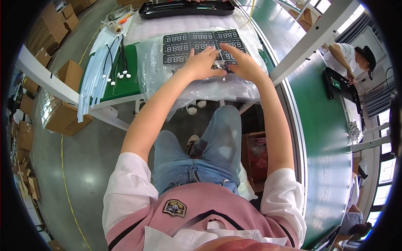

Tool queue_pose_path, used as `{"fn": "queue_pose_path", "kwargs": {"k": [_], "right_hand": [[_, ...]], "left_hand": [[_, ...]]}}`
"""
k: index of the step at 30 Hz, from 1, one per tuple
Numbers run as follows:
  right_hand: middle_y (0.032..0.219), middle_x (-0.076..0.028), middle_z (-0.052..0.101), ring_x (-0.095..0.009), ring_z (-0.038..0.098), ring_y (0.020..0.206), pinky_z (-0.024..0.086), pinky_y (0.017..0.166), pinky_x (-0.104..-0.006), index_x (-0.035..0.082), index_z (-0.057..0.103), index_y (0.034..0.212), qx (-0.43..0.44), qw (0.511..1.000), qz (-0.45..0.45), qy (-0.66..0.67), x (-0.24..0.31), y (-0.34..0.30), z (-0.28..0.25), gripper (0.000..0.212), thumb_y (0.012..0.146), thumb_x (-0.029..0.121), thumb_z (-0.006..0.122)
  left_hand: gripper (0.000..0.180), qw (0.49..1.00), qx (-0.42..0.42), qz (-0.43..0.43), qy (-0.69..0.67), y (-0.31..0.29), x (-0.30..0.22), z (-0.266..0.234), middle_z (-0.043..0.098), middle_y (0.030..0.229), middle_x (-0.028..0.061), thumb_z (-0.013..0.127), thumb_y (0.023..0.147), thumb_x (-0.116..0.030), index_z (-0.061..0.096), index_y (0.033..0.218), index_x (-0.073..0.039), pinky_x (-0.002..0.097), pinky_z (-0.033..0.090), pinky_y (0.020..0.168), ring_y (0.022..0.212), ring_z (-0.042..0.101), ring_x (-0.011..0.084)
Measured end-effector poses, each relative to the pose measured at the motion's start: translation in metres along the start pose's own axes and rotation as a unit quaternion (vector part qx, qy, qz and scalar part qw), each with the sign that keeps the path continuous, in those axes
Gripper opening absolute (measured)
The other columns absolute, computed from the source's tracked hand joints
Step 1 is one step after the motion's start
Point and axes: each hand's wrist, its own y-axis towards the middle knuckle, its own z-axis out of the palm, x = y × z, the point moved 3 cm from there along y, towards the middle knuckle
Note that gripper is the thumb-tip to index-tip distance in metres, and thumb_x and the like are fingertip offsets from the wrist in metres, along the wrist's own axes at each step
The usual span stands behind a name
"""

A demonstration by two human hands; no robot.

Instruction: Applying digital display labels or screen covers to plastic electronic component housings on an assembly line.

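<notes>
A sheet of black display panels (176,48) with white digit segments lies on clear plastic wrap at the table's far middle. My left hand (202,64) is over its near edge, fingers stretched forward and thumb apart. Facing it from the other side, my right hand (247,67) reaches over the sheet's right part, its fingers and thumb spread. Between the two hands a dark strip of the sheet shows; I make out nothing held there. The hands partly cover the lower right panels.
Left of the sheet are black cables with white ends (122,75) and pale translucent strips (93,79) on the green tabletop (130,85). Beyond lies a black housing tray (186,11). A white post (312,44) rises right, beside a green conveyor (312,113) where a co-worker (345,56) handles another housing.
</notes>
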Motion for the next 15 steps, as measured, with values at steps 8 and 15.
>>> {"fn": "queue_pose_path", "kwargs": {"k": [8,15], "right_hand": [[0.119,-0.012,0.064,-0.03,0.063,0.106,0.05,0.09,-0.0372,0.005,0.061,0.122,0.09,0.996,0.002,0.01,-0.013,0.013,-0.003,0.041,0.081,0.003,0.069],[0.098,-0.009,0.065,-0.025,0.064,0.094,0.05,0.081,-0.0346,0.002,0.068,0.096,0.078,0.996,0.05,0.003,0.005,0.013,-0.011,0.016,0.081,0.004,0.072]], "left_hand": [[0.067,0.983,0.13,-0.046,-0.118,0.007,0.013,0.0,0.053,0.141,0.0055,0.067,0.081,-0.057,0.06,0.13,-0.014,0.0523,0.033,0.108,0.123,0.055,0.0238],[0.068,0.978,0.125,-0.06,-0.158,0.003,0.019,0.003,0.052,0.143,0.0047,0.071,0.077,-0.057,0.06,0.13,-0.016,0.0483,0.03,0.111,0.125,0.054,0.023]]}}
